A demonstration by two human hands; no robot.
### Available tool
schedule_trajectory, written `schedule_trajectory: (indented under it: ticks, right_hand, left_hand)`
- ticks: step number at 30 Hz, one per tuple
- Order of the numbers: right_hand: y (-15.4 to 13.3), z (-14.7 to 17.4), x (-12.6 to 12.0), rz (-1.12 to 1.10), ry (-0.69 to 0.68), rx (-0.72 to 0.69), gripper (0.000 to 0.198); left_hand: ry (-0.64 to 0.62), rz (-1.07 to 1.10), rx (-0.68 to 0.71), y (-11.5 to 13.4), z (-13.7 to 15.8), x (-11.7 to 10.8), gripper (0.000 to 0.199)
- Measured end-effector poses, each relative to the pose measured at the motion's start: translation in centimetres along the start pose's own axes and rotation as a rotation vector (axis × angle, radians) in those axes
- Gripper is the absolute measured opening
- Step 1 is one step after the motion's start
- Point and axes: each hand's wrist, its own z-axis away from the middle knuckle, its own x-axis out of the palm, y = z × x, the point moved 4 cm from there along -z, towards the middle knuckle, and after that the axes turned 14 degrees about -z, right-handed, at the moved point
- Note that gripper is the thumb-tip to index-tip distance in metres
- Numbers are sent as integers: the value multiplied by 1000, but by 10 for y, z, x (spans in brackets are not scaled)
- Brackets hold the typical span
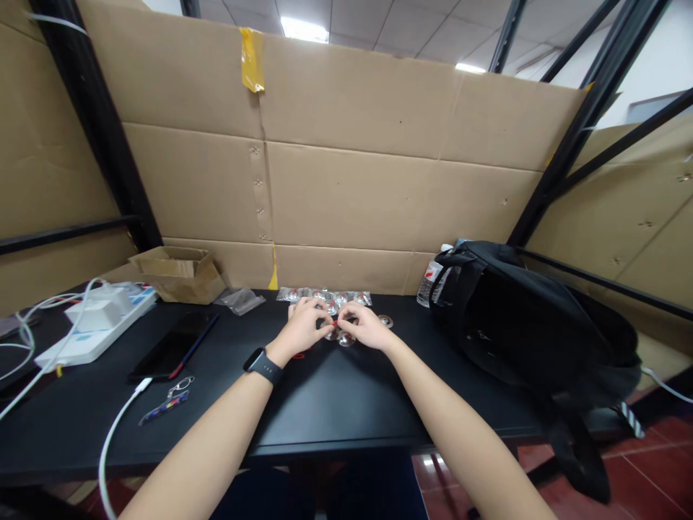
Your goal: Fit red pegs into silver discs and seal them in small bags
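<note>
Both hands meet over the table among small shiny round metal pieces. My left hand (306,328), with a dark watch (263,365) on its wrist, has its thumb and fingertips pinched together. My right hand (368,327) pinches close beside it, the fingertips of the two almost touching. A bit of red shows between them, too small to name. Just below the fingertips lies a shiny metal disc (346,339). Another round disc (385,321) rests right of my right hand. Behind the hands is a row of clear plastic packets (357,297) with shiny round pieces inside. A red loop (299,355) lies under my left wrist.
On the left are a phone (176,345) on a white cable, a keychain (165,406), a white power strip (97,332), a cardboard box (181,274) and a clear plastic bag (241,300). A black backpack (535,325) and a water bottle (430,280) stand right. Cardboard walls (351,195) enclose the table.
</note>
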Motion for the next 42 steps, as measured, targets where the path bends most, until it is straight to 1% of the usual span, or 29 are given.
schedule_trajectory:
  ticks: [4,7,10,14,17,19,22,25,29,32,35,37,39,42]
  right_hand:
    - [11,5,-5,206,-120,83,18]
    - [18,6,-6,302,-166,107,6]
    - [18,5,-6,391,-164,115,8]
    - [14,6,-10,507,-131,168,7]
    - [12,7,-11,522,-121,185,5]
    - [10,7,-9,453,-96,153,6]
    - [5,3,-7,277,-24,68,8]
    - [-1,0,-8,135,63,5,10]
    - [-6,-2,-6,58,148,-6,13]
    - [1,-2,3,-55,166,67,16]
    - [12,-2,15,-324,162,177,26]
    - [16,-1,20,-506,158,225,34]
    - [16,1,22,-642,146,267,38]
    - [12,4,21,-781,111,308,40]
  left_hand:
    - [-8,-25,-27,-1,1,1,9]
    - [-17,-11,-43,-2,2,0,10]
    - [-27,-8,-52,-2,3,-2,10]
    - [-45,-2,-65,-2,2,-2,10]
    - [-50,-1,-88,-3,1,-1,11]
    - [-55,3,-102,-3,1,0,11]
    - [-49,13,-140,-4,1,-1,12]
    - [-39,49,-222,-6,0,-6,17]
    - [-42,160,-324,-8,0,-9,22]
    - [-29,259,-304,-6,0,-8,20]
    - [-32,324,-267,-4,-1,-6,17]
    - [-45,334,-263,-4,0,-5,18]
    - [-60,337,-260,-4,-1,-5,19]
    - [-76,335,-237,-3,-1,-7,19]
